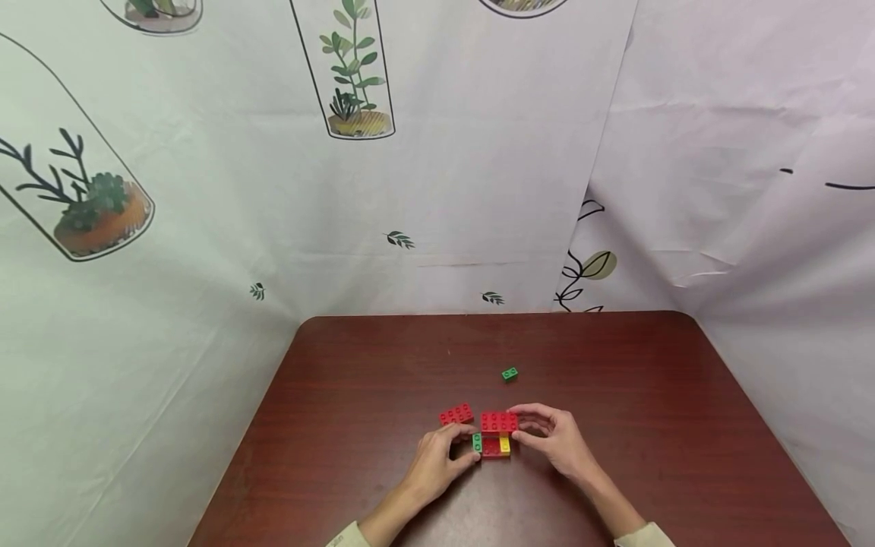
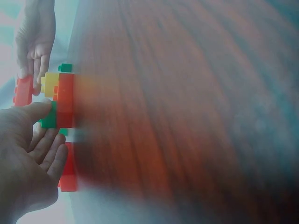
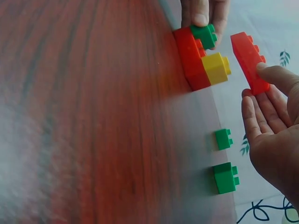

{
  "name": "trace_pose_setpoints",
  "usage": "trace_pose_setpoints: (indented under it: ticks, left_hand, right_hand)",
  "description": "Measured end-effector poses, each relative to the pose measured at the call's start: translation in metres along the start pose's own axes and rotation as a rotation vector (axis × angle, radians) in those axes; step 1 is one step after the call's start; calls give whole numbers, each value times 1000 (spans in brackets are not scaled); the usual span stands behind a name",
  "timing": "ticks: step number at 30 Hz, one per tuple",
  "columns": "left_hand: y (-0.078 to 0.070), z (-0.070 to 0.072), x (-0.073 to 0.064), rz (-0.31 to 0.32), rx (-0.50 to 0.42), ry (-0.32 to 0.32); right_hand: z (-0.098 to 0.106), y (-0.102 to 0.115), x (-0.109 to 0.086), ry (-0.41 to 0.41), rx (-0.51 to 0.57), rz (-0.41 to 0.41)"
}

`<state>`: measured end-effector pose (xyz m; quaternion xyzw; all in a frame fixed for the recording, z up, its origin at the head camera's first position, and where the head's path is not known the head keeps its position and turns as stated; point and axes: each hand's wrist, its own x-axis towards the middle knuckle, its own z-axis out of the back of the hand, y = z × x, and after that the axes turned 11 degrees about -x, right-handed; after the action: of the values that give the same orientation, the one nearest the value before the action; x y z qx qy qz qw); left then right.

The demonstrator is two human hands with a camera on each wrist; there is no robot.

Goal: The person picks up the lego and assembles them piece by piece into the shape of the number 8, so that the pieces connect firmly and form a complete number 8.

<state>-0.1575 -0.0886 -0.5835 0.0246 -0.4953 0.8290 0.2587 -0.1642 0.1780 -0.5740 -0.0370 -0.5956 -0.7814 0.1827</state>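
Observation:
A red base brick [image 1: 491, 448] lies on the table, bearing a green brick [image 1: 477, 442] at its left end and a yellow brick [image 1: 504, 444] at its right end. My left hand [image 1: 437, 460] pinches the green brick between thumb and fingers, steadying that end of the stack. With thumb and fingertips, my right hand [image 1: 555, 441] grips another red brick [image 1: 499, 422] by its right end. The right wrist view shows this red brick [image 3: 250, 63] raised apart from the stack, its studs facing away from the table.
One more red brick [image 1: 456, 414] lies just beyond my left hand. A small green brick [image 1: 510, 374] sits farther back on the brown table [image 1: 383, 357]. In the right wrist view a second loose green brick [image 3: 225, 178] appears. Patterned white cloth [image 1: 465, 182] hangs behind the table.

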Motion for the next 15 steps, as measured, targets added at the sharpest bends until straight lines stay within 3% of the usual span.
trace_pose_setpoints:
  ticks: [15]
  left_hand:
    - [-2, 1, 2, 48, -28, 10]
  right_hand:
    - [-10, 1, -8, 24, -10, -22]
